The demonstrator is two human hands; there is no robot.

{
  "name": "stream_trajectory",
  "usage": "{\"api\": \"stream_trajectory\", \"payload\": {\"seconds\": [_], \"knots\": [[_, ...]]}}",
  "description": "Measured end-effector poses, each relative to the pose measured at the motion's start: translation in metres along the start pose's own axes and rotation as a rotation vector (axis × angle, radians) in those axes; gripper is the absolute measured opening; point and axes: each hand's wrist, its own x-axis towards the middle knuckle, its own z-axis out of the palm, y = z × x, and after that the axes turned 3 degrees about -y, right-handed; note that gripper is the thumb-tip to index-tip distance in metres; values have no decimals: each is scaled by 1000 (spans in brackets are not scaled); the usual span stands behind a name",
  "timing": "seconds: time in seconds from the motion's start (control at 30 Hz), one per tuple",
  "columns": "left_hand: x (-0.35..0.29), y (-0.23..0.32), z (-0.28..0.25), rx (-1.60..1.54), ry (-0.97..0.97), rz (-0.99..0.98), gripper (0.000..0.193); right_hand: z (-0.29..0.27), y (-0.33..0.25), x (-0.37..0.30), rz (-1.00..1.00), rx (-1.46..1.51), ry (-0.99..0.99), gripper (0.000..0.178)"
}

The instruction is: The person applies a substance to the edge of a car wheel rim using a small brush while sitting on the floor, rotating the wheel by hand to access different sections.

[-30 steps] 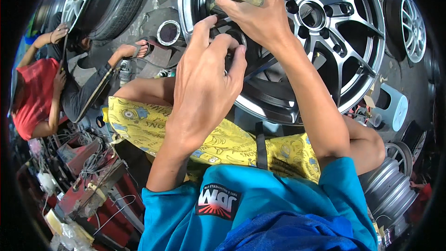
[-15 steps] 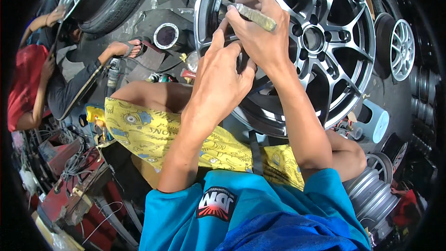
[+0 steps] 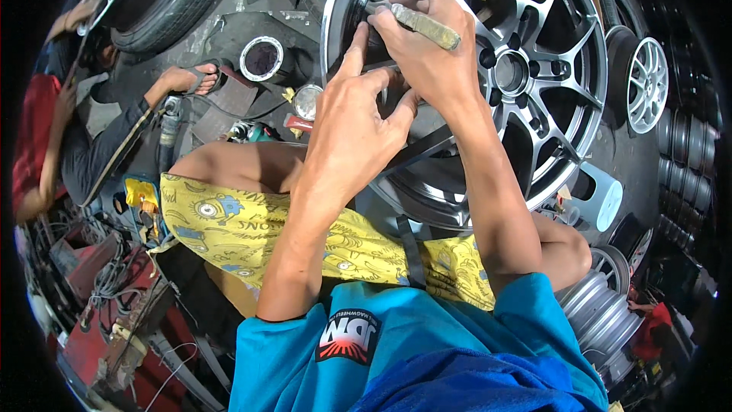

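Observation:
A large alloy wheel (image 3: 534, 111) with bright-faced spokes and dark recesses stands tilted before me, above my knees. In a pinch at its left side, my right hand (image 3: 435, 49) grips a tool with a worn, pale, flat handle (image 3: 427, 26). The tool's thin grey tip points left at the inner side of the rim; its exact kind is unclear. My left hand (image 3: 358, 118) is beside it, with the index finger stretched up to the rim and the thumb apart. It holds nothing that I can see.
An open can (image 3: 261, 59) stands left of the wheel, near a small round container (image 3: 307, 101). A co-worker in red (image 3: 34, 130) sits at the far left near a tyre (image 3: 179, 11). More wheels (image 3: 646, 84) and a light blue stool (image 3: 602, 197) are on the right.
The view has shifted slightly, so the surroundings sit a little differently. My right hand keeps the tool at the rim, and my left index finger still rests beside it.

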Motion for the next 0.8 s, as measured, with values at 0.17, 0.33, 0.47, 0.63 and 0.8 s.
{"api": "stream_trajectory", "payload": {"seconds": [0.17,0.33,0.47,0.63,0.8], "knots": [[2,3,4,18,39,95,29,3,11,6,16,161,-4,23],[-4,3,0,40,48,93,23,-1,3,-4,56,300,51,22],[-9,-5,-5,15,18,129,22,-42,-27,-49,115,352,126,17],[-28,11,-13,-168,92,139,7,-77,-34,-112,366,481,133,17],[-60,60,-31,-686,-114,57,10,-91,-9,-153,319,469,155,16]]}}
